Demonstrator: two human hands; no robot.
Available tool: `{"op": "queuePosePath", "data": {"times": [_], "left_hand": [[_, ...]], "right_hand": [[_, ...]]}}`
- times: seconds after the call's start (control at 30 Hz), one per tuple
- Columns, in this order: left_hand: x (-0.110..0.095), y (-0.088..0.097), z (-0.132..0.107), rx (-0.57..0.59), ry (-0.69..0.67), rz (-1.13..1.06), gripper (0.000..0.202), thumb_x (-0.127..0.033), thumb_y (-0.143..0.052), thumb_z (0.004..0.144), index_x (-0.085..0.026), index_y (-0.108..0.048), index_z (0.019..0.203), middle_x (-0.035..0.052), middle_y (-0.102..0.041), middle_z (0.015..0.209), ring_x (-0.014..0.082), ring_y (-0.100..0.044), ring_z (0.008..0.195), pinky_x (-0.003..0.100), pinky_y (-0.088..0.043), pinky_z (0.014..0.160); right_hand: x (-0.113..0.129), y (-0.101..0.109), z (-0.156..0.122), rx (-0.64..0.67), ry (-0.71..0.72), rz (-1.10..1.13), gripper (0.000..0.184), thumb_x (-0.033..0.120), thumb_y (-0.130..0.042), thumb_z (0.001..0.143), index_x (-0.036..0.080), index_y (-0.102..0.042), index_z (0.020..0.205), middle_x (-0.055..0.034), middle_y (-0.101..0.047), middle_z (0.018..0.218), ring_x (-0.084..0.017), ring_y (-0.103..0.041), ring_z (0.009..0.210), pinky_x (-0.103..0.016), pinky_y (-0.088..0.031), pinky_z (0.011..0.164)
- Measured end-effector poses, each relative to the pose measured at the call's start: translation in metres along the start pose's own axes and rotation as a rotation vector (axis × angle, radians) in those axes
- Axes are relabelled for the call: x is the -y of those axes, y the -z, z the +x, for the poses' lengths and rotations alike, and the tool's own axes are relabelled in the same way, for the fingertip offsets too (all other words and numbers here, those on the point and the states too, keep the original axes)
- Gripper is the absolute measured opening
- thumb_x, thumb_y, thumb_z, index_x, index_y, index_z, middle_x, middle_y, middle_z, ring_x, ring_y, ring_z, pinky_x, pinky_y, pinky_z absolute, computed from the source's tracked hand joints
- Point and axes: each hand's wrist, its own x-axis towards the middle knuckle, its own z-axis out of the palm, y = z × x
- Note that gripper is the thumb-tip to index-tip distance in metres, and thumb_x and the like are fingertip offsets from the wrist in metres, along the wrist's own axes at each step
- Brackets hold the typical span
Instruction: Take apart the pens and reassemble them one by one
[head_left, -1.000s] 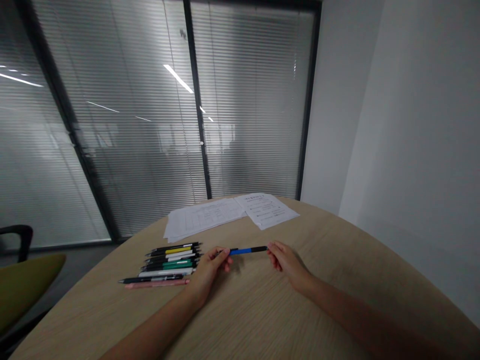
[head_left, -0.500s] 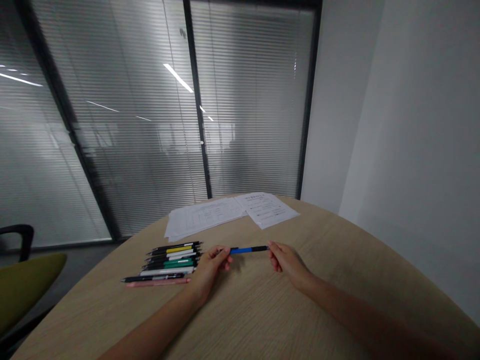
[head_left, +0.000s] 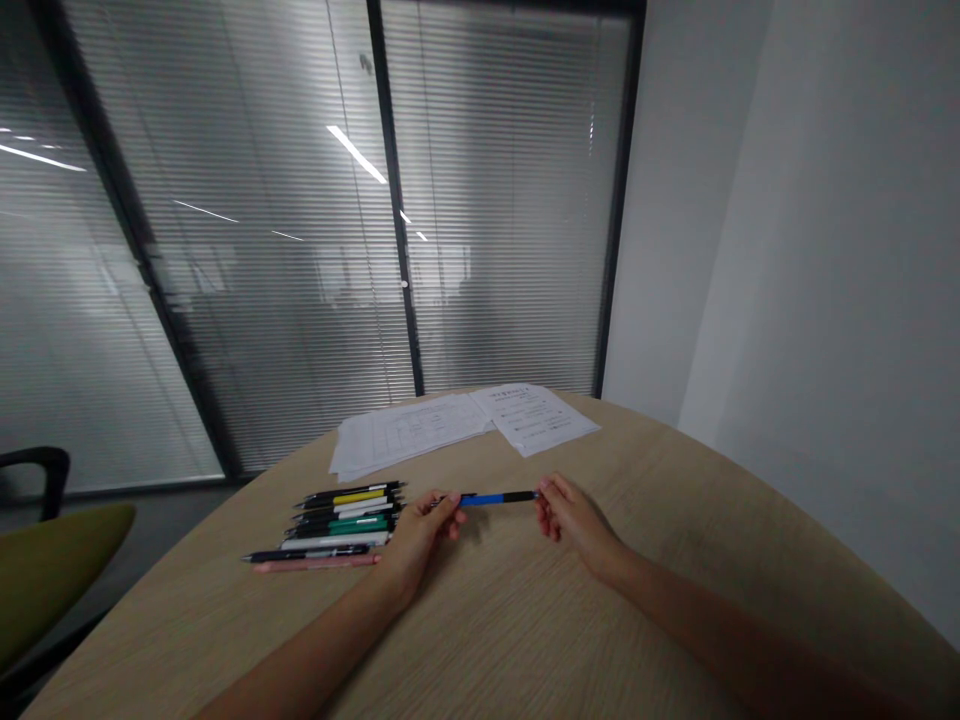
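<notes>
Blue pen with a black section and small pale tip at its right is being held nearly level over the wooden desk. The left hand is grasping and partly hiding one end, while the right hand is pinching the tip. Left of them, a row of black, yellow, white, green and pink pens is lying side by side.

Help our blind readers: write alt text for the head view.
A left hand holds a blue pen, right hand at its black end, over a pale table. Pens lie in a row at left, printed papers beyond.
</notes>
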Motion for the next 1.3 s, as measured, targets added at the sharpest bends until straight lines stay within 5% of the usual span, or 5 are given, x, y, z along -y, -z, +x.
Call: {"op": "queuePosePath", "data": {"times": [0.2,0.5,0.73,1.3], "left_hand": [[-0.002,-0.001,-0.002,-0.005,-0.007,-0.002,0.03,-0.042,-0.067,0.055,-0.015,-0.055,0.056,-0.0026,-0.055,0.052,0.0076,-0.043,0.042,0.02,-0.032,0.045],[-0.001,-0.001,-0.002,-0.01,-0.001,0.025,0.03,-0.043,-0.064,0.057,-0.015,-0.055,0.055,-0.0024,-0.055,0.052,0.0078,-0.042,0.04,0.02,-0.03,0.044],[-0.004,-0.002,-0.004,-0.01,-0.004,0.022,0.029,-0.042,-0.066,0.056,-0.016,-0.054,0.053,-0.0027,-0.055,0.05,0.0082,-0.042,0.041,0.021,-0.03,0.044],[0.0,0.001,-0.001,-0.022,0.002,-0.079,0.03,-0.04,-0.069,0.056,-0.014,-0.056,0.054,-0.002,-0.055,0.05,0.0069,-0.041,0.04,0.02,-0.029,0.043]], "right_hand": [[-0.003,0.001,0.0,-0.028,-0.056,-0.047,0.036,0.043,-0.039,0.078,0.018,-0.043,0.052,0.0068,-0.036,0.039,-0.006,-0.033,0.034,-0.019,-0.024,0.036],[0.006,0.002,-0.004,0.019,-0.01,-0.018,0.021,0.033,-0.043,0.076,0.019,-0.044,0.06,0.0073,-0.039,0.044,-0.006,-0.035,0.037,-0.019,-0.024,0.038],[0.003,0.0,-0.002,0.006,-0.054,-0.009,0.031,0.04,-0.035,0.079,0.018,-0.044,0.058,0.006,-0.039,0.045,-0.006,-0.035,0.035,-0.019,-0.024,0.036],[0.0,0.002,0.0,-0.043,0.003,0.051,0.02,0.034,-0.038,0.077,0.02,-0.04,0.063,0.0077,-0.04,0.047,-0.005,-0.034,0.034,-0.018,-0.022,0.034]]}}
